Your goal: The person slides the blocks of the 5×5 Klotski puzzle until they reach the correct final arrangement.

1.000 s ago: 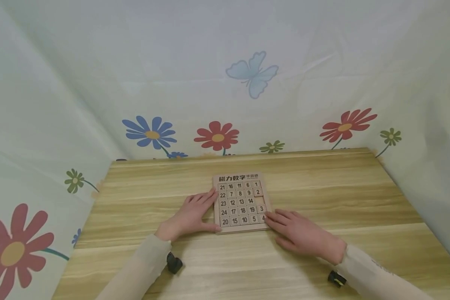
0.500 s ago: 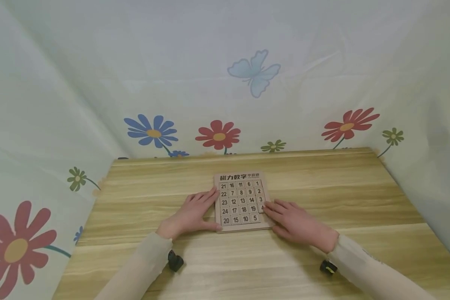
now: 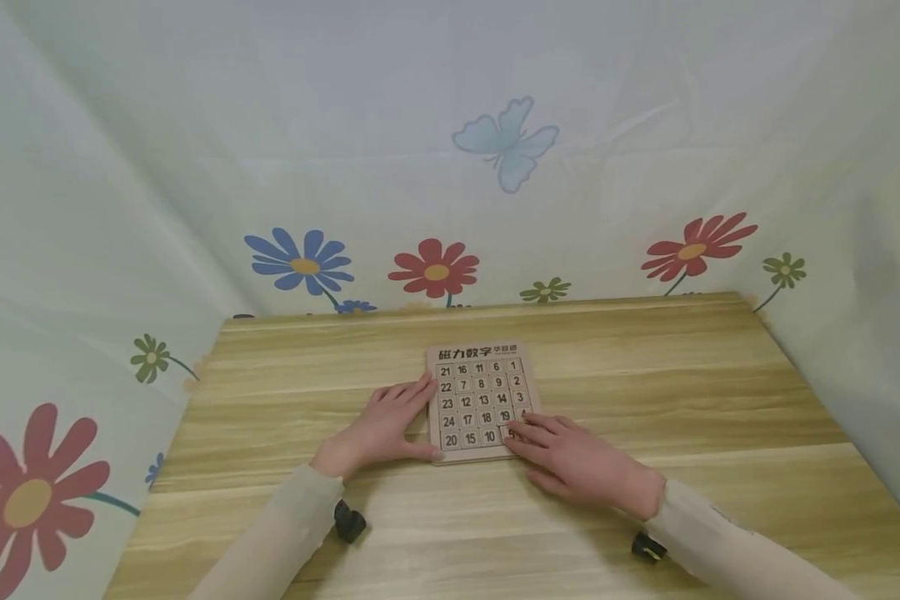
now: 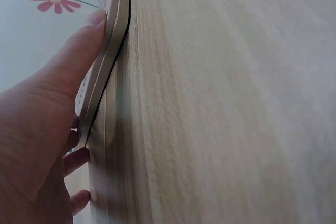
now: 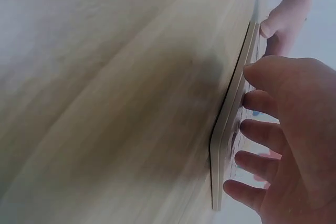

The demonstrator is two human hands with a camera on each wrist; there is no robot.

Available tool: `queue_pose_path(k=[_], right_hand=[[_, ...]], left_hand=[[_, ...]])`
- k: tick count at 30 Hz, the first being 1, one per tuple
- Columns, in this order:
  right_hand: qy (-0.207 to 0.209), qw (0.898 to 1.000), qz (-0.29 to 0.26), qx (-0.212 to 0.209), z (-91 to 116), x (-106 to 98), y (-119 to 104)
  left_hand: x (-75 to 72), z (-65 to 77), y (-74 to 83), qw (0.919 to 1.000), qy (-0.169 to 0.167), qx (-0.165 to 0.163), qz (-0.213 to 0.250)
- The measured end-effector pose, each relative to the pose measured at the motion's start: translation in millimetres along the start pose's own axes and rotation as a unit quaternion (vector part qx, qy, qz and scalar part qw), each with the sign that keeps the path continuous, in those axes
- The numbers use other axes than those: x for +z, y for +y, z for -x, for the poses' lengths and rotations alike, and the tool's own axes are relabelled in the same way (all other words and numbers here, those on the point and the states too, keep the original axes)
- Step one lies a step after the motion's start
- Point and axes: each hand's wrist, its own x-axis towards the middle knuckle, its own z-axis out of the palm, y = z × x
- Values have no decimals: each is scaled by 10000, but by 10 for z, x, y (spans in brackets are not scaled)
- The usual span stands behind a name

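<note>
A wooden sliding number puzzle (image 3: 480, 457) lies flat on the table, its numbered tiles in rows below printed characters. My left hand (image 3: 386, 429) steadies its left side, thumb at the near left corner and fingers spread along the left edge. In the left wrist view the thumb (image 4: 79, 51) rests along the board's rim. My right hand (image 3: 588, 462) reaches over the near right corner, fingertips touching the tiles around number 5. Those fingers partly cover the tile 4 and hide the bottom right slot. In the right wrist view, the fingers (image 5: 260, 135) are extended onto the board's face.
The wood-grain table (image 3: 645, 358) spreads around the board on all sides. A white curtain (image 3: 345, 125) printed with flowers and a butterfly hangs behind and beside it. Small black devices (image 3: 349, 522) sit at both wrists.
Tiles 3 and 4 have slid up in the right column, opening a gap at the bottom right. My right hand has since moved left onto tile 5; the left hand stays put.
</note>
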Motion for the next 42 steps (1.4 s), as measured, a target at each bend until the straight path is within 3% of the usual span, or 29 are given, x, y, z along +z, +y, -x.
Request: queue_pose_path(k=[12, 30, 35, 42], right_hand=[[225, 9995, 229, 36, 177, 2, 109], [-74, 9971, 336, -672, -518, 9, -379], [-202, 9966, 406, -690, -597, 37, -423], [-355, 9981, 218, -458, -551, 45, -387]], left_hand=[[-3, -5, -3, 10000, 22, 23, -22], [15, -2, -9, 10000, 41, 43, -44], [43, -15, -27, 10000, 18, 41, -78], [38, -11, -28, 9999, 53, 60, -117]])
